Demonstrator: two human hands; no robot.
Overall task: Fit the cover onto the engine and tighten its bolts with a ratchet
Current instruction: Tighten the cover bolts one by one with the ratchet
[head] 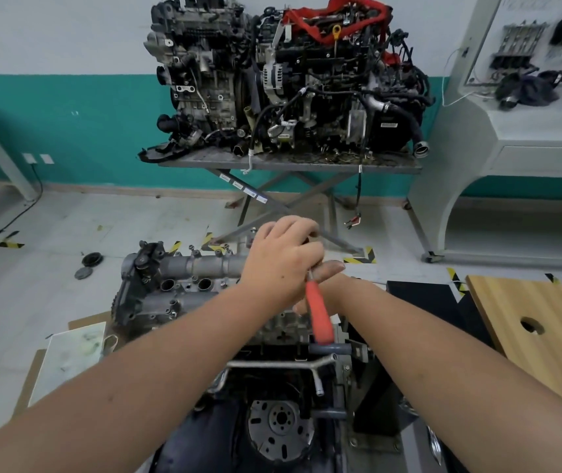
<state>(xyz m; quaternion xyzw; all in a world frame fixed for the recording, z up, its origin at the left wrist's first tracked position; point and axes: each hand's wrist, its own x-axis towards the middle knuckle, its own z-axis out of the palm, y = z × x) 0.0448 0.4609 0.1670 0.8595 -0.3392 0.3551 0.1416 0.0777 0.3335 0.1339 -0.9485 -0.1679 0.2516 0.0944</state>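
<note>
Head view, grey floor (68,216), teal-banded wall (68,107), wooden board (545,322)

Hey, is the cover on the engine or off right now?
On: the cover sits atop the engine, beneath the left hand.

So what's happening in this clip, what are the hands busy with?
A person is working on the engine on the floor. The left hand is curled over the top of a ratchet with an orange-red handle, which stands over the engine's top. The right hand lies beneath it, mostly hidden, so its grip is unclear. Several bolts stick up along the cover. Behind, two more engines sit on a stand.
</note>
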